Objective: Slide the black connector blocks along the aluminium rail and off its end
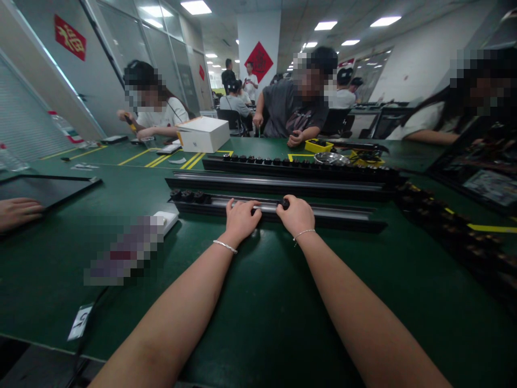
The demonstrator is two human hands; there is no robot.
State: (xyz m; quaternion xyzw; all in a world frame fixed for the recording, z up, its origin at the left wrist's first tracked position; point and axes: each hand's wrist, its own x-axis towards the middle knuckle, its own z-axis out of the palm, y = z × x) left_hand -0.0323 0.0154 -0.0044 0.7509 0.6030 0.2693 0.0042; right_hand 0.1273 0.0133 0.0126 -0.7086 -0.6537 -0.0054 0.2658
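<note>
A long black rail (347, 220) with a shiny groove lies across the table in front of me. Several small black blocks (188, 196) sit at its left end. My left hand (241, 220) is closed over the rail's near side near the middle, fingertips on the groove. To its right, my right hand (298, 214) pinches a small black part (286, 204) right at the groove. The fingers hide most of that part, and I cannot tell whether it is seated in the rail.
Behind lie another rail (278, 182) and a rail lined with black parts (299, 163). More parts run along the right (448, 221). At left are a power strip (165, 220), a dark panel (52, 186) and another person's hand (20, 213). A white box (204, 134) stands farther back; co-workers sit opposite.
</note>
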